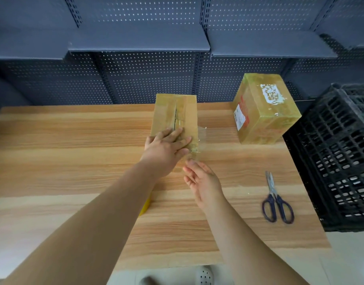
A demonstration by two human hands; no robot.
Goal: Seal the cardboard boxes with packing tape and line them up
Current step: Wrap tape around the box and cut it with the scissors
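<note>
A small cardboard box (177, 112) stands at the middle back of the wooden table (74, 151), its top flaps meeting at a dark seam. My left hand (166, 147) lies flat on the near end of its top, fingers straight, pressing on clear tape (200, 133) that sticks out past the box's right edge. Just in front of the box, my right hand (201, 182) hovers with relaxed, spread fingers and holds nothing. A second box (263, 110), wrapped all over in glossy tape and carrying a torn label, sits at the table's back right.
Blue-handled scissors (276, 200) lie on the table's right side. A yellow object (146, 205) peeks out from under my left forearm. Black plastic crates (341, 157) stand off the right edge. Dark pegboard shelving (136, 79) rises behind the table.
</note>
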